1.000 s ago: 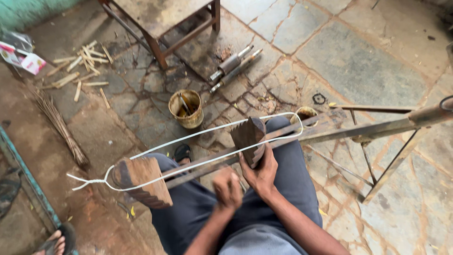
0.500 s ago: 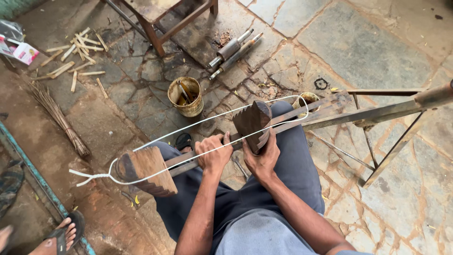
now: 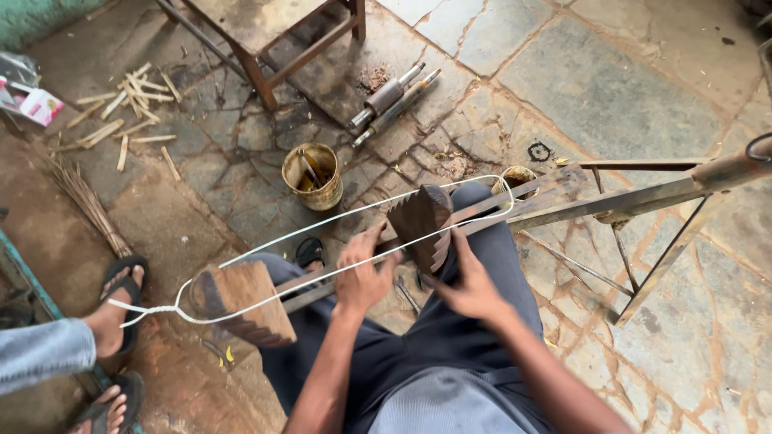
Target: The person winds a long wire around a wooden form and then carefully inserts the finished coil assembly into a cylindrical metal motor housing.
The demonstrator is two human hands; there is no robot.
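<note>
While the person sits with dark trousers under a slanting metal bar, both hands work at a white wire loop stretched along that bar. The left hand is closed on the near strand of the wire and the bar beneath it, fingers curled over the top. The right hand sits just beside a dark wooden block, fingers half spread and touching the block's lower edge; whether it grips anything cannot be told. This block stands upright on the bar, inside the far end of the loop. A second, lighter block with a stepped edge sits at the near end, where the wire narrows and twists into two loose tails. On the cracked stone floor beyond the knees stands a brass tin holding tools, with a smaller tin close to the bar's far part. Two metal tubes lie side by side near a wooden stool. Wood splinters lie scattered at the left, and another person's sandalled foot rests near the wire's tails.
</note>
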